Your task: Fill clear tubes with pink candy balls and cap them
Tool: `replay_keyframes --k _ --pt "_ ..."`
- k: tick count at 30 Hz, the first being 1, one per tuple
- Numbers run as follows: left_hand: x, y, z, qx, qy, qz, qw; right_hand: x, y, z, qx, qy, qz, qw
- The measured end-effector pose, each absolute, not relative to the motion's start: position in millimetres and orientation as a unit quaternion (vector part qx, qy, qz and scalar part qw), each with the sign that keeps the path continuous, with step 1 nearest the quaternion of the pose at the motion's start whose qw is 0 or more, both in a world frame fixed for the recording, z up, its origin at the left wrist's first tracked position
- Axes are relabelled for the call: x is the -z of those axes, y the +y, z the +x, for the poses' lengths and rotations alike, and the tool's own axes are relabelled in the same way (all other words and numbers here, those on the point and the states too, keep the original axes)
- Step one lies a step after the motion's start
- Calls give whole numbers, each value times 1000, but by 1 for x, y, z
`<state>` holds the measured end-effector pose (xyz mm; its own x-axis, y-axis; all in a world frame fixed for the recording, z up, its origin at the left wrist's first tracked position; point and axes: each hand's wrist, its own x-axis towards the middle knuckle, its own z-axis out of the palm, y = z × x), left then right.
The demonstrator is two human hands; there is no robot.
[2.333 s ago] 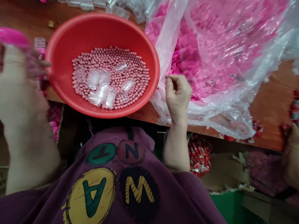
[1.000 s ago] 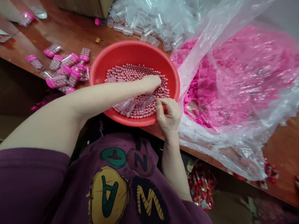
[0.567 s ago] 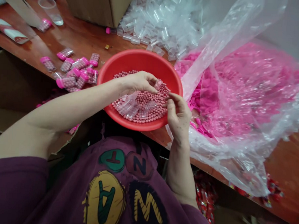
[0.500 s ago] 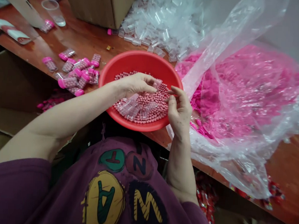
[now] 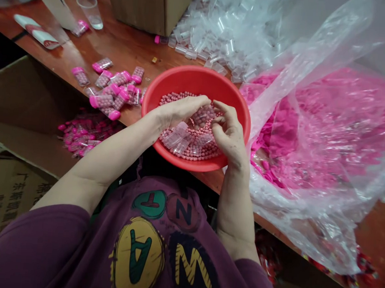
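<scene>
Both hands now meet over the red bowl (image 5: 196, 77): the right hand (image 5: 231, 131), apart from the left half a second ago, has closed up until its index fingertip is close to the left fingertips. The left hand (image 5: 181, 108) grasps a clear container (image 5: 204, 113), with beads seen in or through it, above the loose beads (image 5: 175, 96); the work appears to have passed from one-handed scooping to two-handed handling. The right fingers are curled, thumb apart from index; whether they grip anything cannot be told. Counts: one bowl; beads too many to number; one container in hand, several more clear containers (image 5: 181, 139) overlapping in the bowl; about twelve pink-capped bottles (image 5: 101, 101) heaped on the table (image 5: 133, 46) to the bowl's left, some partly hidden; one plastic bag (image 5: 307, 227) over uncountable pink pieces (image 5: 277, 122); one clear cup (image 5: 89, 10); one cardboard box (image 5: 138, 8) on the table beside an uncountable pile of clear tubes (image 5: 224, 38).
</scene>
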<state>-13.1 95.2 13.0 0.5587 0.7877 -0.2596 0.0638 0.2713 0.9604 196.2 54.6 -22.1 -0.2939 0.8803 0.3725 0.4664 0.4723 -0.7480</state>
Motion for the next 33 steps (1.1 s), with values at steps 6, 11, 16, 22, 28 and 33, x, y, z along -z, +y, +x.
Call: replay_keyframes --k 6,11,16,22,28,33 --pt "-10 96 -10 -248 417 553 678 22 56 191 -267 -756 -445 399" --pt "-14 94 -10 -245 441 564 654 25 58 188 -298 -749 -444 390" --pt "-16 90 -13 -208 478 611 596 26 59 189 -361 -750 -416 367" --pt "-14 85 -16 -221 485 623 572 19 56 189 -393 -738 -426 345" --pt "-17 84 -12 -260 484 563 617 13 48 186 -436 -673 -443 400" --pt "-19 87 -14 -285 434 437 735 14 46 189 -412 -638 -483 437"
